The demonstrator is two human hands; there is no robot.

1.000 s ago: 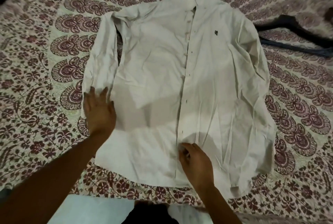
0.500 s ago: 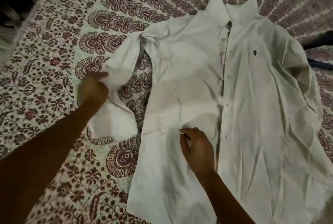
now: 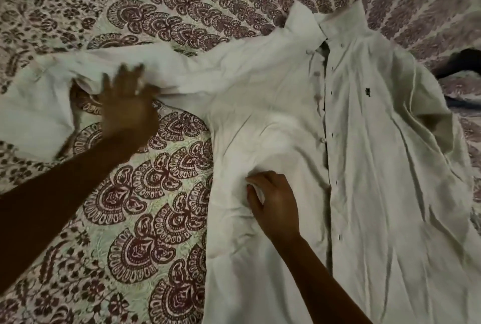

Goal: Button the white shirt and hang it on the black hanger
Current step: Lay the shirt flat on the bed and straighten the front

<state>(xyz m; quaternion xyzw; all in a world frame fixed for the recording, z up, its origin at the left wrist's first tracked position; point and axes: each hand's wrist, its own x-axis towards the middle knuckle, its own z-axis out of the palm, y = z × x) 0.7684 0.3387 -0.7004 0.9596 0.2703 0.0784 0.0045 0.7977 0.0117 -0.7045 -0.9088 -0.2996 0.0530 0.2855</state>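
Cloth of the white shirt lies front-up on the patterned bedspread, one sleeve stretched out leftward. I see the right hand pinching a fold of its front, fingers curled; the left hand, blurred, presses spread fingers on that sleeve. The black hanger lies beside the shirt at the right edge.

Lying front-up on patterned bedspread: white shirt, collar pointing away, one sleeve stretching leftward. Resting just beside shirt's right edge: black hanger, only partly showing.
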